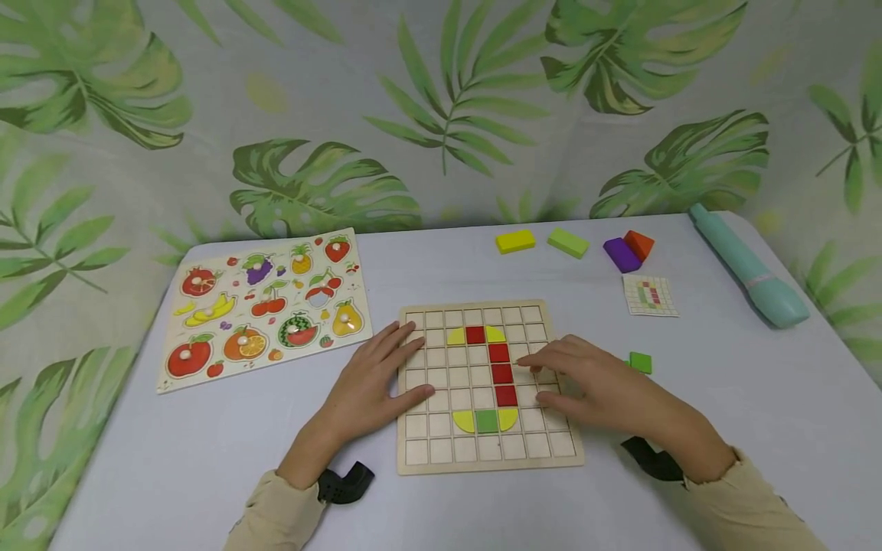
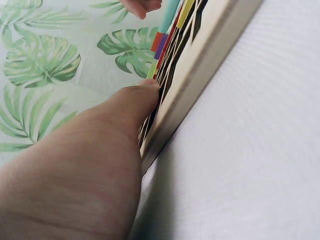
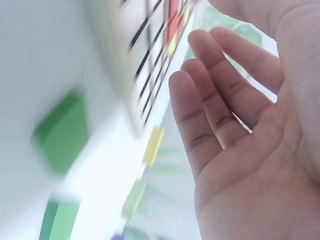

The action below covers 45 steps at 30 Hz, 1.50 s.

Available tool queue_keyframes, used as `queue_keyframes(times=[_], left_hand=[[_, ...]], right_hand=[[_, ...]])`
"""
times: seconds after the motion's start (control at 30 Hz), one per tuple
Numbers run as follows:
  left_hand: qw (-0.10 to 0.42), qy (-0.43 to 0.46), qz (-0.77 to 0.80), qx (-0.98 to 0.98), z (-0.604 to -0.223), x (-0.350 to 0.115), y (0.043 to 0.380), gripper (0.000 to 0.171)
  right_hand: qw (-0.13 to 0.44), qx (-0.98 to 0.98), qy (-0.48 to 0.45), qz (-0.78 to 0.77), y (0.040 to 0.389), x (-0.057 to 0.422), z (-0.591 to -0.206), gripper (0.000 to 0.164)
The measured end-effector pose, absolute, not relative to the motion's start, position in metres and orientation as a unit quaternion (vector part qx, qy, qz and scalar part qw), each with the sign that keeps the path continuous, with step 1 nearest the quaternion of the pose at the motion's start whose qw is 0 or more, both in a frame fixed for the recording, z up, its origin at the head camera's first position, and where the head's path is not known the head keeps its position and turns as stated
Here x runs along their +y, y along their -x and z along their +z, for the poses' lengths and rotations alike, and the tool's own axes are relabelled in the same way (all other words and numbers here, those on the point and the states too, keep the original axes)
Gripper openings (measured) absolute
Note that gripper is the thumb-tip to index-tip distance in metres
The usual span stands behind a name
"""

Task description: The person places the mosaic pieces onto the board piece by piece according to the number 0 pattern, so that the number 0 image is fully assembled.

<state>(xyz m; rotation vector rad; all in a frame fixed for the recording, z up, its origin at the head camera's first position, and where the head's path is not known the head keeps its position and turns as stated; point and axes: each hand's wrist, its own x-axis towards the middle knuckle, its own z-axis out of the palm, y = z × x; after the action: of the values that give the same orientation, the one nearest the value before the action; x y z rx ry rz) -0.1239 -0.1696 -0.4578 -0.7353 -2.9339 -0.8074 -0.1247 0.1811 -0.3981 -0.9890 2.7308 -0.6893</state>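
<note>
A wooden grid board [image 1: 434, 458] lies on the table between the hands. Set in its cells are several red squares [image 1: 502, 373], several yellow rounded pieces [image 1: 465, 422] and one green square [image 1: 486, 422]. My left hand [image 1: 365, 386] rests on the board's left edge with fingers spread; its thumb [image 2: 142, 95] lies over the frame in the left wrist view. Over the board's right side hovers my right hand [image 1: 592, 379], fingers loosely bent beside the red column. Nothing shows between those fingers [image 3: 187, 112] in the right wrist view.
Green blocks [image 1: 641, 363] lie right of the right hand, one mostly hidden. Behind are a pattern card [image 1: 651, 296] and yellow [image 1: 515, 242], light green [image 1: 568, 243], purple [image 1: 622, 255] and orange [image 1: 639, 245] blocks. A fruit puzzle [image 1: 276, 306] lies left, a teal bottle-shaped object [image 1: 751, 268] right.
</note>
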Motion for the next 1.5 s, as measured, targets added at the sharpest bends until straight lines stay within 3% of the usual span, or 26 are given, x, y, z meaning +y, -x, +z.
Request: queue_keyframes(times=[0.5,0.8,1.13,1.5], left_hand=[[0.007,0.234,-0.260,-0.937,-0.458,-0.170,0.125,0.076],[0.007,0.234,-0.257,-0.938,-0.458,-0.170,0.126,0.076],[0.011,0.234,-0.257,-0.937,-0.458,-0.169,0.125,0.075],[0.004,0.229,-0.254,-0.939,-0.457,-0.169,0.124,0.075]], right_hand=[[0.061,0.935,0.283,-0.206,0.124,0.245,-0.412,0.043],[0.010,0.932,0.306,-0.195,0.122,0.258,-0.419,0.039],[0.047,0.935,0.280,-0.214,0.124,0.250,-0.413,0.036],[0.080,0.921,0.301,-0.233,0.135,0.210,-0.403,0.032]])
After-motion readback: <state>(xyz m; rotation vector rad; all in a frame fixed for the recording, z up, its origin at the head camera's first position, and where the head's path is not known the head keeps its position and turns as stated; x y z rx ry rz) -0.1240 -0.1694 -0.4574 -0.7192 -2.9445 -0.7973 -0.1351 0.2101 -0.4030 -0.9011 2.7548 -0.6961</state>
